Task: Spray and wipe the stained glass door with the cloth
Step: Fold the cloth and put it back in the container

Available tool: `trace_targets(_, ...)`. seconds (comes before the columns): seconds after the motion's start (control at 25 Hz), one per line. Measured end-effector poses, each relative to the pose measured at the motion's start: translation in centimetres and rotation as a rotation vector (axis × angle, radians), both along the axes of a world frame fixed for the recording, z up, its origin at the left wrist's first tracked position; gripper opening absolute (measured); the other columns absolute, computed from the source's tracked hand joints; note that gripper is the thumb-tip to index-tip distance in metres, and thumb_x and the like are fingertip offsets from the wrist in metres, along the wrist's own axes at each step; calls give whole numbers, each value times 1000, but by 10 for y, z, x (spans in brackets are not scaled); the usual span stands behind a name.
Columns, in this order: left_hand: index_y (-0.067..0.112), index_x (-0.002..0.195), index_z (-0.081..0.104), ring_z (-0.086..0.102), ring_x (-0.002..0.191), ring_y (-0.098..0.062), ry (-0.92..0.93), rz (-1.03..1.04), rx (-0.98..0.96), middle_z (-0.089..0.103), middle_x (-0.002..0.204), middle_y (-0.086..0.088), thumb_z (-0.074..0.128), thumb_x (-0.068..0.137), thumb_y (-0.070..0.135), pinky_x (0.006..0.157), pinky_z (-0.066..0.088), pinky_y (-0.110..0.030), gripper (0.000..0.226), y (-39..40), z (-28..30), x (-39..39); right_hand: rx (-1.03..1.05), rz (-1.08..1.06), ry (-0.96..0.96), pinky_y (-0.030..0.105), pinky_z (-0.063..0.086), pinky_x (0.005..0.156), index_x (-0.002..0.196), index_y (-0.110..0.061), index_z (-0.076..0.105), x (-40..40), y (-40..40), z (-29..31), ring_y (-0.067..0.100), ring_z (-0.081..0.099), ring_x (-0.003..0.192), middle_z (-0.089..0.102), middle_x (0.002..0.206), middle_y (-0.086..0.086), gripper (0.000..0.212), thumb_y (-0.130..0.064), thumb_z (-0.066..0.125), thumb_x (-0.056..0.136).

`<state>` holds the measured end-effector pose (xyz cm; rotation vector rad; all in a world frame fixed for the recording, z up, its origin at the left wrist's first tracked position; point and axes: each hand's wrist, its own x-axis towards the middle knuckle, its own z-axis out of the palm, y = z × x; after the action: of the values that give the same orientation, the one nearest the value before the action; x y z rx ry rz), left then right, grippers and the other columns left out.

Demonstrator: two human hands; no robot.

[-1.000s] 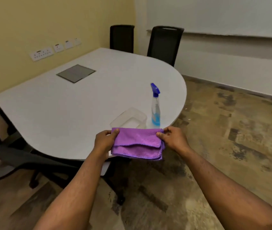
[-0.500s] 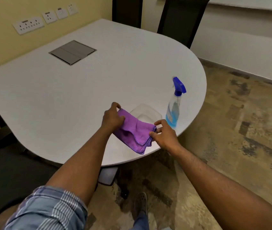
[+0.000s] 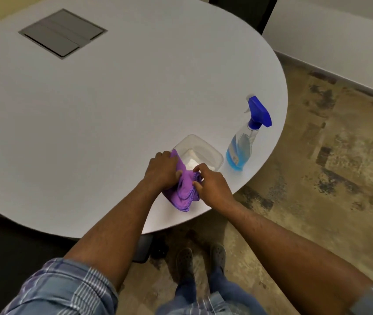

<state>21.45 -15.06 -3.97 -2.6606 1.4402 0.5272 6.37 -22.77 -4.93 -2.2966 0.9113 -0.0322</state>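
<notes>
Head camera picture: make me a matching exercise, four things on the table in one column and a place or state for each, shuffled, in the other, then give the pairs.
Things:
1. purple cloth
2. spray bottle
3. clear plastic container
4. grey hatch

Places or states:
A. set flush in the tabletop, far left
B. bunched in the grip of both hands
C. standing upright nearest the table's right edge
D. lying between the cloth and the bottle

Pairs: 1-B, 2-C, 3-D, 4-A
</notes>
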Motion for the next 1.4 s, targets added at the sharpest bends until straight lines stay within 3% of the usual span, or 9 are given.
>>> trace_targets(0.28, 10, 148, 40, 37, 139, -31, -156, -8, 37, 35, 156, -11, 51, 96, 52, 114, 33, -43, 68, 13, -25, -13, -360, 237, 81, 35, 47, 90, 125, -20, 62, 10, -24, -22, 22, 54, 108, 63, 121, 6, 42, -48, 57, 93)
trace_targets(0.4, 15, 150, 40, 34, 144, -32, -128, 81, -118, 31, 161, -11, 47, 96, 55, 117, 30, -45, 68, 17, -25, -14, -393, 112, -199, 36, 48, 86, 120, -16, 59, 9, -37, -17, 24, 56, 103, 63, 116, 9, 46, -47, 66, 87)
trace_targets(0.52, 20, 156, 29, 24, 150, -36, -69, 226, -199, 20, 166, -12, 40, 87, 73, 119, 25, -50, 88, 29, -29, -22, -499, -74, -513, 27, 42, 77, 108, -15, 47, -5, -60, -17, 19, 50, 88, 58, 98, 9, 45, -46, 67, 81)
trace_targets(0.64, 18, 161, 7, 7, 154, -39, 4, 376, -196, -1, 168, -15, 34, 80, 85, 122, 16, -52, 109, 44, -40, -33, -408, -340, -579, 29, 43, 83, 109, -16, 41, -26, -75, -23, 19, 48, 95, 54, 102, 11, 48, -46, 65, 81)
trace_targets(0.8, 12, 161, 0, 3, 155, -37, 84, 494, -221, -6, 168, -16, 29, 83, 81, 124, 13, -51, 108, 48, -51, -46, -243, -635, -449, 29, 39, 92, 128, -12, 40, -34, -94, -28, 27, 49, 113, 51, 123, 17, 75, -54, 68, 73)
trace_targets(0.92, 9, 160, 0, 4, 156, -32, 121, 501, -248, -6, 168, -15, 27, 86, 77, 126, 15, -49, 104, 48, -55, -49, -45, -621, -401, 28, 33, 99, 142, -15, 34, -25, -118, -23, 24, 44, 127, 46, 141, 10, 85, -53, 72, 76)
trace_targets(1.04, 9, 160, -2, 1, 156, -29, 135, 505, -254, -9, 168, -13, 25, 87, 77, 126, 12, -45, 103, 45, -56, -50, 41, -550, -384, 25, 39, 95, 137, -18, 45, -18, -136, -21, 19, 53, 123, 55, 136, 3, 64, -49, 67, 86)
trace_targets(1.28, 10, 160, -4, -3, 156, -28, 171, 512, -291, -13, 168, -10, 27, 89, 76, 126, 11, -43, 101, 46, -57, -51, -27, -485, -535, 30, 53, 94, 128, -14, 54, -11, -127, 29, 15, 60, 111, 63, 126, 1, 60, -57, 59, 86)
trace_targets(1.4, 10, 160, -3, -2, 156, -28, 163, 521, -295, -14, 168, -10, 26, 89, 74, 126, 12, -44, 100, 46, -59, -52, -124, -356, -699, 16, 52, 80, 124, -10, 56, 2, -110, 67, 10, 61, 101, 65, 119, 4, 60, -56, 60, 86)
